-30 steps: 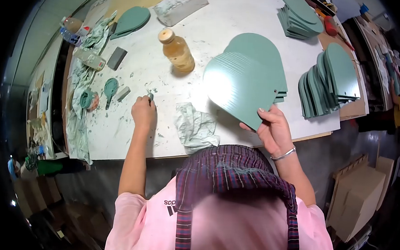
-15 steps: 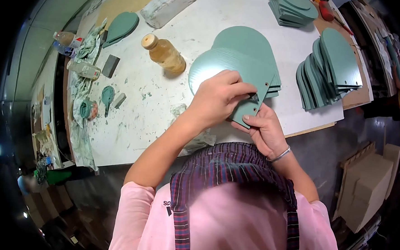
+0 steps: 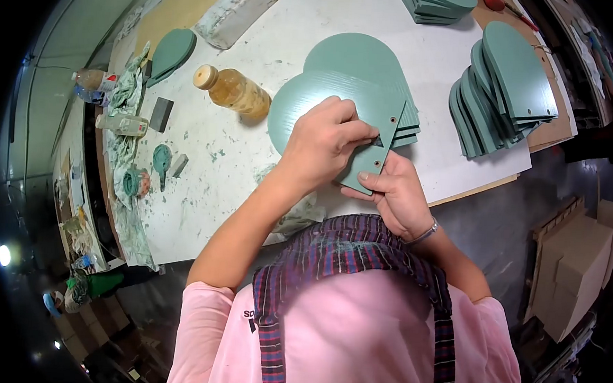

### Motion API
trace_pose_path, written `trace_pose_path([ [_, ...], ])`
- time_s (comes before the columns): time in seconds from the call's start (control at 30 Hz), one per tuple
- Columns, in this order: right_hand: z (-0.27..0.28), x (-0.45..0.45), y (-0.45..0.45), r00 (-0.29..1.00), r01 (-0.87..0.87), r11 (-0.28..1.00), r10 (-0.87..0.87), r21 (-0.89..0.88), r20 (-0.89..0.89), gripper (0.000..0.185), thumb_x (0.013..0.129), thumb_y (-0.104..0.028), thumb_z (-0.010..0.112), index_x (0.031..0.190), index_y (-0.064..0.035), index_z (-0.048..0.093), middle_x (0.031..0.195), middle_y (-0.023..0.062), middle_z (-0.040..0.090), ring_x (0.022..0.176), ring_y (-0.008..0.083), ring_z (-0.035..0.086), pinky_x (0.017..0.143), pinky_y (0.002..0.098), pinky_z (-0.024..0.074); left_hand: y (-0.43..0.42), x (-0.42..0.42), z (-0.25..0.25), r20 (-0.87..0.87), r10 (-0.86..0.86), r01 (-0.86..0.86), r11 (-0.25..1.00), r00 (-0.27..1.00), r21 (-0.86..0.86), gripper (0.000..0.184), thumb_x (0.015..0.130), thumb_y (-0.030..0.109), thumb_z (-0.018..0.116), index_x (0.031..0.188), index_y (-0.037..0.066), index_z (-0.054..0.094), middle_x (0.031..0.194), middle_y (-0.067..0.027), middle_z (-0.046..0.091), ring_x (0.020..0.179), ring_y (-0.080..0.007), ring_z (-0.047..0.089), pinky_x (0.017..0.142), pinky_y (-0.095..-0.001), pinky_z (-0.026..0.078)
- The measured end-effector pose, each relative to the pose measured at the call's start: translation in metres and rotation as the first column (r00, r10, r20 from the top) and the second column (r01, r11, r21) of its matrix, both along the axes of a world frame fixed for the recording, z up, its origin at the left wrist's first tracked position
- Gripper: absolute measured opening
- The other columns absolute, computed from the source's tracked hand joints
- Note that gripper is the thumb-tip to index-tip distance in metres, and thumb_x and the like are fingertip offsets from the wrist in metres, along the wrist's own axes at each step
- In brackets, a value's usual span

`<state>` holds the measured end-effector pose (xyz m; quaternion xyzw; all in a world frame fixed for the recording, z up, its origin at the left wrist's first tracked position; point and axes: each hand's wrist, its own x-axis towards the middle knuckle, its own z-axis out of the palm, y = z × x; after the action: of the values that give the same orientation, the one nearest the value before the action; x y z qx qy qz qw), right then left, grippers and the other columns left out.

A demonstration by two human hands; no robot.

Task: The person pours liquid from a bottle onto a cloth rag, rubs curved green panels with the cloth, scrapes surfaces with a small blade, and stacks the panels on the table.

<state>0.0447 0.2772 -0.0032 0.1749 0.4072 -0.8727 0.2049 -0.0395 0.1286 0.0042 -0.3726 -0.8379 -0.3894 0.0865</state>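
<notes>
Left hand point(image 3: 326, 140): fingertips pinched together on a small dark piece point(image 3: 378, 142), held against the green panel point(image 3: 308, 101) between its two holes. Right hand point(image 3: 400, 196) clamps the panel's near corner, thumb on top, fingers beneath; panel overlaps similar green panels point(image 3: 359, 54) on the white table point(image 3: 201, 214), bottle point(image 3: 241, 95) near its left side, crumpled cloth point(image 3: 304, 215) partly behind left forearm.

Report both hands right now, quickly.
Left hand: closed, pinching a small dark piece over the green panel.
Right hand: closed on the green panel's near corner.
</notes>
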Motion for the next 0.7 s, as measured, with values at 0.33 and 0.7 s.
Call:
trace_pose_path([
  [0.33, -0.001, -0.004, 0.003, 1.0, -0.029, 1.0, 0.029, 0.001, -0.011, 0.038, 0.089, 0.007, 0.048, 0.126, 0.0013, 0.049, 0.119, 0.0115, 0.061, 0.107, 0.023, 0.063, 0.089, 0.0417, 0.0563, 0.004, -0.006, 0.0, 0.055, -0.041, 0.041, 0.999, 0.998, 0.01, 0.018, 0.071, -0.002, 0.073, 0.087, 0.006, 0.074, 0.071, -0.0063, 0.053, 0.069, -0.0231, 0.055, 0.059, -0.0344, 0.044],
  [0.7, 0.0, -0.005, 0.001, 0.998, -0.06, 0.998, 0.06, -0.002, -0.021, 0.039, 0.09, 0.007, 0.046, 0.128, 0.0012, 0.045, 0.122, 0.0115, 0.058, 0.109, 0.0224, 0.063, 0.09, 0.0435, 0.0567, 0.0, -0.012, 0.006, 0.128, -0.145, 0.153, 0.987, 0.981, -0.05, 0.015, 0.072, 0.0, 0.074, 0.086, 0.004, 0.073, 0.071, -0.0073, 0.053, 0.068, -0.0239, 0.056, 0.058, -0.0349, 0.044],
])
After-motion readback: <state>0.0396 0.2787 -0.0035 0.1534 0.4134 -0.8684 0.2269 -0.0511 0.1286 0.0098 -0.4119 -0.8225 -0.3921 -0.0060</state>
